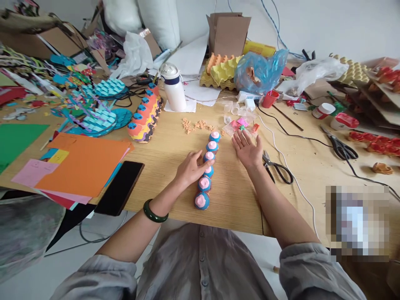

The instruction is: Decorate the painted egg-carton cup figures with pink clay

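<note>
From the head camera I see my left hand (190, 168) lying open, its fingertips (203, 163) touching the upper part of a straight row of blue-and-pink clay balls (204, 183) on the wooden worktop (233, 204). My right hand (246, 149) lies open and apart from the row, just beside it, near a clear plastic bag (234, 128) holding pink scraps. Black-handled scissors (279, 173) lie just beside that hand.
</note>
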### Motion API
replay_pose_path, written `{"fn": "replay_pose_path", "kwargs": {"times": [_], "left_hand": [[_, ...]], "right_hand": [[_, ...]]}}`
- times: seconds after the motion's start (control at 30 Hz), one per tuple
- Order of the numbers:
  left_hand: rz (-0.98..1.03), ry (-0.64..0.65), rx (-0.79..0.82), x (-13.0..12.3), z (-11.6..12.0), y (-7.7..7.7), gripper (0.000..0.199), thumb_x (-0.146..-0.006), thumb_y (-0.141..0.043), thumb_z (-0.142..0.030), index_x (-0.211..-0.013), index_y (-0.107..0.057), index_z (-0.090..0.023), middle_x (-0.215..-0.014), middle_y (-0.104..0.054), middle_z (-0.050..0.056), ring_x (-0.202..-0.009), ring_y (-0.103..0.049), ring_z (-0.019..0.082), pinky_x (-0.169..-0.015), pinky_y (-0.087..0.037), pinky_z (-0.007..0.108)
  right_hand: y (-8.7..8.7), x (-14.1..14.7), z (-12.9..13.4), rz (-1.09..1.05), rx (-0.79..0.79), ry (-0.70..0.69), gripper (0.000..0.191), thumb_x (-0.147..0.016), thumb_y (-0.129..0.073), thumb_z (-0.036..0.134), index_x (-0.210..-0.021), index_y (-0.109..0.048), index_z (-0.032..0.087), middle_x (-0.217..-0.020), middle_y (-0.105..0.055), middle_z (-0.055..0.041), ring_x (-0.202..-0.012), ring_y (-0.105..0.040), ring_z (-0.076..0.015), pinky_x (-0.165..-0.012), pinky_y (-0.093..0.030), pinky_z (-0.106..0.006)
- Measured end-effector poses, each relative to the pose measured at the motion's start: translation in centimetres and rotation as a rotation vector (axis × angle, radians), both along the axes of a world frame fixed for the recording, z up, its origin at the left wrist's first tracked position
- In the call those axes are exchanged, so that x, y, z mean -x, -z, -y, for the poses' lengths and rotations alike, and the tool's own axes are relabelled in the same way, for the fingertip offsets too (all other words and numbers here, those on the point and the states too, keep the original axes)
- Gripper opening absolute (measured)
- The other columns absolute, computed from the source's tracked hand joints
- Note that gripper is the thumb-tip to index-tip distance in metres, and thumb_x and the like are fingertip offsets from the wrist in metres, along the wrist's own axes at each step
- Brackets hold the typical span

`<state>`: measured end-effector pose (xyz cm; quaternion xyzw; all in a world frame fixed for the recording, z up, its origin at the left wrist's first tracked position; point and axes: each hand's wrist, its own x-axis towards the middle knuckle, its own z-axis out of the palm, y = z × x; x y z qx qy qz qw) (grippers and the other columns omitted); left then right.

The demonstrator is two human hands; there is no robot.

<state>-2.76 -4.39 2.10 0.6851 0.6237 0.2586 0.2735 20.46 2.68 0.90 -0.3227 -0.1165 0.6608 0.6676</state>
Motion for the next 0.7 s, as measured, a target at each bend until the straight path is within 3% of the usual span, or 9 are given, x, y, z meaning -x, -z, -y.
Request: {"fn": "replay_pose_path", "kwargs": {"times": [0.07,0.17,0.33,0.43,0.57,0.63,0.7], "left_hand": [[0.093,-0.037,0.027,0.5,-0.3,0.1,0.065,-0.086,-0.064,-0.059,-0.135,-0.062,-0.015,-0.131,-0.064,0.015,-0.093,-0.068,0.022,-0.088,-0.056,0.039],[0.246,-0.062,-0.016,1.1,-0.7,0.3,0.06,-0.087,-0.066,-0.05,-0.134,-0.061,-0.014,-0.134,-0.062,0.016,-0.099,-0.068,0.021,-0.09,-0.057,0.037],[0.341,0.001,-0.22,0.3,-0.2,-1.2,0.047,-0.089,-0.065,-0.037,-0.13,-0.063,-0.014,-0.129,-0.062,0.015,-0.112,-0.065,0.022,-0.101,-0.054,0.038],[0.352,0.113,-0.311,-2.1,1.1,-3.5,0.039,-0.092,-0.063,-0.035,-0.127,-0.065,-0.018,-0.128,-0.065,0.012,-0.118,-0.063,0.022,-0.105,-0.051,0.038],[0.408,0.378,-0.358,-7.0,4.5,-6.5,0.037,-0.094,-0.062,-0.031,-0.127,-0.065,-0.016,-0.133,-0.064,0.013,-0.127,-0.059,0.024,-0.112,-0.048,0.04],[0.437,0.527,-0.328,-9.4,6.9,-7.4,0.036,-0.095,-0.06,-0.028,-0.128,-0.065,-0.016,-0.133,-0.064,0.012,-0.13,-0.057,0.023,-0.116,-0.045,0.039],[0.478,0.684,-0.276,-11.6,9.6,-7.9,0.035,-0.095,-0.058,-0.026,-0.128,-0.066,-0.017,-0.135,-0.063,0.012,-0.13,-0.057,0.022,-0.116,-0.045,0.038]], "right_hand": [[-0.4,-0.7,-0.1,0.016,0.007,0.021,0.051,-0.1,-0.036,0.056,-0.109,-0.069,0.018,-0.115,-0.076,-0.0093,-0.114,-0.07,-0.0222,-0.11,-0.052,-0.039],[-1.0,-2.5,0.7,0.03,0.04,0.051,0.052,-0.1,-0.034,0.055,-0.112,-0.068,0.017,-0.116,-0.076,-0.0109,-0.117,-0.07,-0.0238,-0.109,-0.054,-0.041],[-2.4,-6.0,5.7,0.074,0.063,0.149,0.051,-0.099,-0.036,0.052,-0.114,-0.069,0.016,-0.125,-0.073,-0.0143,-0.122,-0.068,-0.0255,-0.107,-0.056,-0.044],[-3.5,-7.6,11.0,0.178,0.077,0.183,0.049,-0.099,-0.036,0.052,-0.11,-0.072,0.021,-0.126,-0.073,-0.0104,-0.123,-0.067,-0.0243,-0.109,-0.055,-0.046],[-4.0,-9.7,20.8,0.369,0.184,0.223,0.048,-0.095,-0.042,0.06,-0.105,-0.076,0.027,-0.122,-0.074,-0.0068,-0.116,-0.069,-0.0228,-0.107,-0.055,-0.044],[-3.1,-11.1,26.5,0.455,0.24,0.236,0.046,-0.091,-0.046,0.062,-0.105,-0.077,0.031,-0.112,-0.075,-0.0076,-0.101,-0.071,-0.0227,-0.095,-0.06,-0.043],[-1.5,-12.5,32.0,0.52,0.276,0.229,0.043,-0.087,-0.05,0.066,-0.095,-0.078,0.036,-0.092,-0.074,-0.0084,-0.077,-0.07,-0.0229,-0.07,-0.061,-0.041]]}}
